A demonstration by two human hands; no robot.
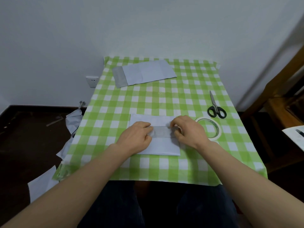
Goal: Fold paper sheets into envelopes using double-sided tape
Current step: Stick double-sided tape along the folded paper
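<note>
Folded sheet lies flat on the counter, close to the person's edge, w/ a grey strip running across its middle; looks like the double-sided tape or its backing, can't tell which. Left hand sits on the sheet's left part, fingers bent and pinching the strip's left end; right hand is over the sheet's right edge, thumb and forefinger pinching the strip's right end, other fingers curled in. Tape roll is just right of the sheet, scissors right of the sheet and further back, a finished envelope well behind the sheet. Step in hand, prob.: setting or peeling the strip along the seam. To do it well: keep the strip taut btwn both hands and parallel to the fold line, lay it from one end to the other rather than all at once to avoid wrinkles, pin the sheet so it doesn't slide on the cloth, then rub it down firmly before closing the flap
</note>
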